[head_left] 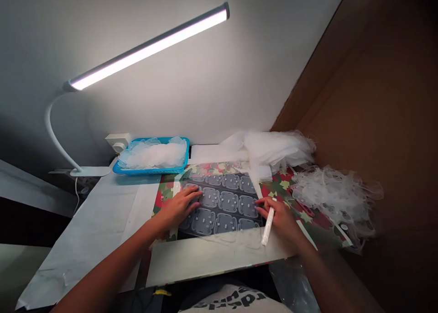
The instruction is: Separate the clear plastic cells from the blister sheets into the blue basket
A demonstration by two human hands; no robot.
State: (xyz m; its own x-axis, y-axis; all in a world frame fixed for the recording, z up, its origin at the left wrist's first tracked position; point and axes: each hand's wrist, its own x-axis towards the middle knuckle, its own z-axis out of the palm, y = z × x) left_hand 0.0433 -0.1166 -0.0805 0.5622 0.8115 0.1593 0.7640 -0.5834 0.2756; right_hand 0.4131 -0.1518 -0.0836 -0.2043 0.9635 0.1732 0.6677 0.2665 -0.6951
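A clear sheet (228,201) with rows of rounded-square outlines lies over a dark surface at the middle of the table. My left hand (183,204) rests on its left side, fingers apart, holding nothing. At the sheet's right edge is my right hand (275,212), its fingers closed round a slim white tool (268,224) that points down toward me. The thumb and fingertips of that hand touch or nearly touch the sheet's edge.
Behind stand a blue basket (150,171) of white mesh pieces and a heap of white fabric (273,146). Tangled mesh scraps (337,194) lie at the right. A lit lamp (150,48) hangs over the left; a brown panel (383,121) rises at the right.
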